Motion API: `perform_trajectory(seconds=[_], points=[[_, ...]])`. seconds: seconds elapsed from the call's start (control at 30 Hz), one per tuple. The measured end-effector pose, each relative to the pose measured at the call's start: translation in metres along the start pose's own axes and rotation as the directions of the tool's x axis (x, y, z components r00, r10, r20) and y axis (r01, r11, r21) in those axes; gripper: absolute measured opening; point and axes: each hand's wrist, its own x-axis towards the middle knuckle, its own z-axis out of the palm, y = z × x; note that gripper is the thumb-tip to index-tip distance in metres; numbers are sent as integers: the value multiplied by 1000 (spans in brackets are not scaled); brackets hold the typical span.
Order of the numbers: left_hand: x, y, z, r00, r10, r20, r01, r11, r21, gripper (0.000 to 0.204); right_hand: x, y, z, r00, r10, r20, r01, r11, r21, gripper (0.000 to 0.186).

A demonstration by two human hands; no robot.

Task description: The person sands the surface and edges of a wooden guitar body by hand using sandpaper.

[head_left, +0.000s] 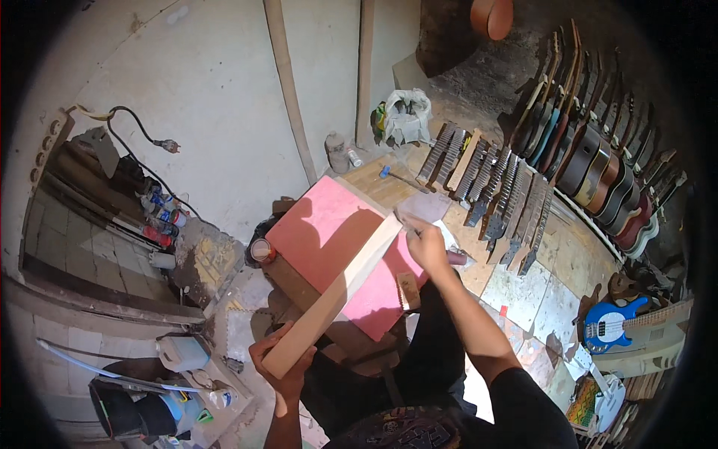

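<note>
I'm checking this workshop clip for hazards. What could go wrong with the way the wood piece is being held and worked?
The plank is steadied only by the left hand at its near end, so it might slip or pivot on the pink board. The right hand works at the far end, where fingers could get scraped. The row of guitar necks stands close by; a swinging plank could knock them.

Left hand (283, 367) grips a wooden plank's (336, 292) near end; right hand (428, 245) presses sandpaper (423, 206) at its far end.
</note>
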Motion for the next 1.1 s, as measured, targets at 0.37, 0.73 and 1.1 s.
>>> perform_trajectory(seconds=[0.37, 0.73, 1.1], points=[[-5, -5, -6, 1000, 22, 4, -21, 1000, -9, 74, -24, 1, 5, 994, -105, 10, 105, 994, -1, 61], [-1, 6, 2, 1000, -4, 0, 4, 1000, 20, 73, -70, -44, 15, 890, -453, 48, 452, 892, 16, 59], [8, 10, 6, 999, -51, -12, 51, 999, -14, 70, -76, -54, 16, 858, -437, 269, 458, 889, -15, 60]])
